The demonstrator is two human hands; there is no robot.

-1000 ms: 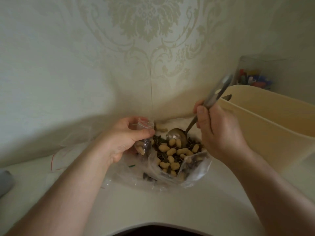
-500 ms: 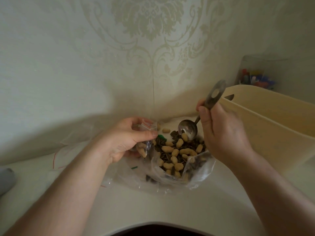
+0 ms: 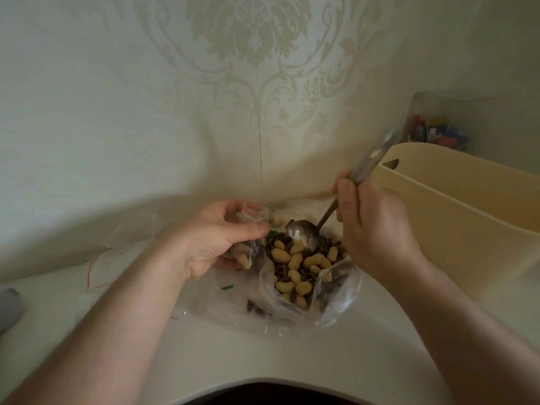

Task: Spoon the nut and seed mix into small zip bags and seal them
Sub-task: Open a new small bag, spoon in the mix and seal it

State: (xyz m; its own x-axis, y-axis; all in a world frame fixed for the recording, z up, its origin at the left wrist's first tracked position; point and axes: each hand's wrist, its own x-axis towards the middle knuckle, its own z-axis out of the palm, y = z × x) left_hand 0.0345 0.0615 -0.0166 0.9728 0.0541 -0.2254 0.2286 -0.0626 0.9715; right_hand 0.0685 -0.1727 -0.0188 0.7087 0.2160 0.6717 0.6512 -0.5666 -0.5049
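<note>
The step in hand looks like scooping: the right hand [image 3: 377, 229] grips the handle of a metal spoon [image 3: 302, 236], fingers curled round it, and the bowl of the spoon sits tilted at the far edge of the nut and seed mix [image 3: 298, 267]; whether the bowl already carries a load I cannot tell, since it shows mostly bare metal with one pale nut near its lip. The mix, pale peanuts among dark seeds, lies heaped in a large clear plastic bag [image 3: 336, 302] spread open on the pale table [image 3: 292, 361]; a few nuts lie loose beyond it by the wall. The left hand [image 3: 213, 244] holds a small zip bag [image 3: 252, 217] just beside the heap, thumb and fingers pinching it below its red-lined mouth; some peanuts already show through its lower part, so filling seems under way but not done, and the seal stands unpressed.

The next move, as I judge it, calls for a level lift of a loaded spoon across to the small mouth, which the left hand must keep parted; the opening is narrow against the spoon, so a slow tip matters, else nuts spill onto the table. A cream bin [image 3: 467, 223] stands near on the right; more flat zip bags [image 3: 96, 267] lie at left.
</note>
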